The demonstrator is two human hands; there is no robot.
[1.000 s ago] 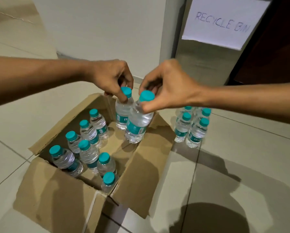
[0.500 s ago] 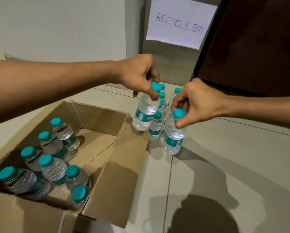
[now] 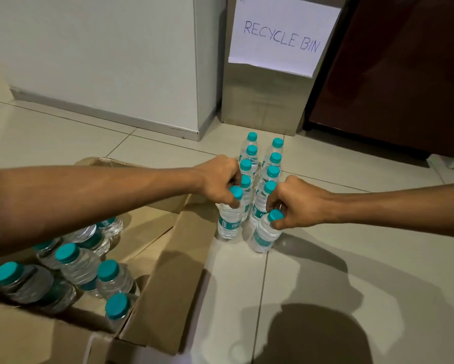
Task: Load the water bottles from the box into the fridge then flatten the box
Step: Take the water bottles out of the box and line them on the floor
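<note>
Wrists bent down, my left hand (image 3: 218, 181) and right hand (image 3: 294, 203) each pinch a bottle neck, extending two floor rows beside the box flap (image 3: 183, 248).

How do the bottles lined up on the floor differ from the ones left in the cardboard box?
The floor bottles stand upright in two neat rows on the tiles; the box bottles sit loosely clustered and tilted inside the cardboard box. Two floor bottles are gripped at the cap, one by the left hand, one by the right hand; no hand touches the box bottles. All share clear bodies and teal caps.
</note>
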